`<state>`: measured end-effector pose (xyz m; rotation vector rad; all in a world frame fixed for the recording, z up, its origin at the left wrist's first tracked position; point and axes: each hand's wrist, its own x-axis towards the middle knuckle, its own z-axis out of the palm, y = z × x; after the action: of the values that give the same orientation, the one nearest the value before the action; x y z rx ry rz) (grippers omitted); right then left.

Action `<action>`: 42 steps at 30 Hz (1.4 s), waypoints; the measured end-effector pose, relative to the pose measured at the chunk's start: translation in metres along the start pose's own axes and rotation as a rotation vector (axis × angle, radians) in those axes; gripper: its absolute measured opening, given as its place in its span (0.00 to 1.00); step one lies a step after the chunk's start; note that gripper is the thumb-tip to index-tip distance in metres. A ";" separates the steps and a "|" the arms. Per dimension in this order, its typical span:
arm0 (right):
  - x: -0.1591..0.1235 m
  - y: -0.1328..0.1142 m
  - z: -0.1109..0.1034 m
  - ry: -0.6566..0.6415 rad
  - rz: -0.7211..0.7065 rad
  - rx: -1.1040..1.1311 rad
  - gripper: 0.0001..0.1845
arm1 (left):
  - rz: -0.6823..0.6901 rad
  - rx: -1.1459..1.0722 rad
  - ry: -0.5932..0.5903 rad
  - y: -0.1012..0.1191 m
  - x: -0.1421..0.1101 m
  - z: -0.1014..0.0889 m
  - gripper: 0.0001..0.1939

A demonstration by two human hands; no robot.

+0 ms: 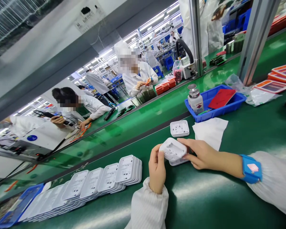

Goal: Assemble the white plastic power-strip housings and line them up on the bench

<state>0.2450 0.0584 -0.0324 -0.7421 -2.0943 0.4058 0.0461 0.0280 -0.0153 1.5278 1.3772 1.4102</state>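
Between my two hands a white plastic housing [173, 149] is held tilted, its slotted face toward me. My left hand [156, 163] grips its left edge, thumb in front. At the right edge, the fingers and thumb of my right hand [197, 154] are closed on it; a blue band circles that wrist. Just under the held piece another white housing [178, 162] shows in part. Behind it a small stack of white housings [179, 128] lies on the green bench. To the left runs a long row of overlapping stacked housings [92, 183].
A blue tray [235, 100] at the back right holds a pump bottle [195, 100] and a red card [221, 98]. A white cloth [211, 130] lies before it. Orange-rimmed panels [273, 86] sit farther right. Beyond the green conveyor [124, 127], co-workers sit working.
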 end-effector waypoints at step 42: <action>0.003 0.012 0.003 -0.107 -0.070 0.028 0.09 | 0.631 1.175 0.454 0.031 -0.003 -0.082 0.11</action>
<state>0.2453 0.0697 -0.0383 -0.6412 -2.2035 0.4446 -0.0239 0.0014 0.0307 2.6592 2.3817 1.3783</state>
